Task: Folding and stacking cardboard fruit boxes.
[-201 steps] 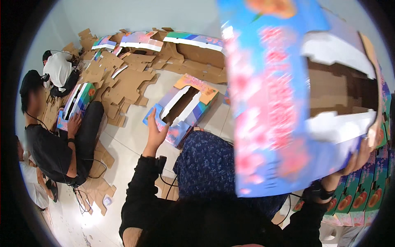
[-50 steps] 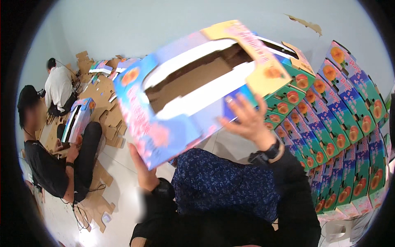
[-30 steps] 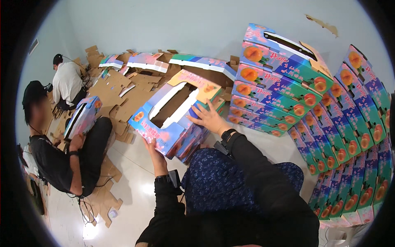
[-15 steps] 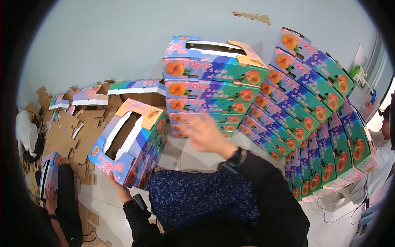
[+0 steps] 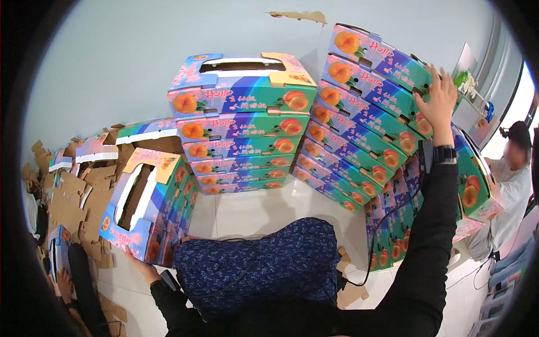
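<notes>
My left hand [image 5: 142, 267] is at the near lower corner of a fruit carton [image 5: 124, 233], gripping its edge; some of the fingers are hidden by the box. That carton is pink, blue and yellow, with a slotted handle top, and tops a short stack on my left. My right hand [image 5: 441, 104] is raised, fingers spread, against the right end of the top carton [image 5: 379, 56] in a tall leaning stack. Between them, another stack of matching cartons [image 5: 241, 98] stands by the wall, peach pictures on its sides.
Flattened brown cardboard [image 5: 70, 199] and more cartons lie along the left wall. At lower left, another person's hand [image 5: 64, 285] touches a carton. More cartons [image 5: 477, 185] stand at right, near a person in a white top [image 5: 505, 191]. A dark-blue patterned cloth [image 5: 252, 269] covers my lap.
My right hand has moved up and right, from in front of the middle stack to the tall stack's top carton. My left hand stays at its carton. The whole view has shifted rightward.
</notes>
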A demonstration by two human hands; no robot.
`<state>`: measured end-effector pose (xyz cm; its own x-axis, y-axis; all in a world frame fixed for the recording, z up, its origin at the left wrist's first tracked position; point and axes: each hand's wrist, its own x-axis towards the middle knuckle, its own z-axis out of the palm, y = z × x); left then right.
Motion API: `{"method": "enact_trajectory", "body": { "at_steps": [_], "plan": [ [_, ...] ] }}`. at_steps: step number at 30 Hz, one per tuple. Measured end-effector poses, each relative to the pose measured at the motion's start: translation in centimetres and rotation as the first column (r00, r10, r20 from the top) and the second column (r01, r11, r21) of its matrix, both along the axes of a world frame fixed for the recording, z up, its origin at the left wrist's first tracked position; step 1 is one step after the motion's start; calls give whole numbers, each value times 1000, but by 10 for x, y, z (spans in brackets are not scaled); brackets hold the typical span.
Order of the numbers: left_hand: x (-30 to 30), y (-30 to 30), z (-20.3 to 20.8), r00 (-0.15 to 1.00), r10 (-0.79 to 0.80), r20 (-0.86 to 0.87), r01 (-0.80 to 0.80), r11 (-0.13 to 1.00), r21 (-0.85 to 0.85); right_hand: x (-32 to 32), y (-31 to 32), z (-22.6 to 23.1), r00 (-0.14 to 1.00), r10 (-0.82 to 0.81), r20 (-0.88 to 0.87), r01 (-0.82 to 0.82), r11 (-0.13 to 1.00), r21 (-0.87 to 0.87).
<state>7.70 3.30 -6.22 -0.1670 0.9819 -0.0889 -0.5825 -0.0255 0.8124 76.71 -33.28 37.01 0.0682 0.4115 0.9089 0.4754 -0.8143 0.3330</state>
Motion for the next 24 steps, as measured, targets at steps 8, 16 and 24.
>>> {"method": "enact_trajectory", "body": {
  "at_steps": [8, 16, 24],
  "plan": [
    [-9, 5, -15, 1000, -21, 20, 22, 999, -36, 39, 31, 9, 996, -61, -68, 51, 989, -142],
    [-3, -3, -7, 995, 33, -93, -32, 999, 7, 51, 47, 4, 999, -23, 43, 22, 1000, 13],
    [-3, -9, -2, 997, 26, -77, -26, 1000, -4, 46, 48, 11, 972, -30, 233, 108, 938, -328]
  ]
}}
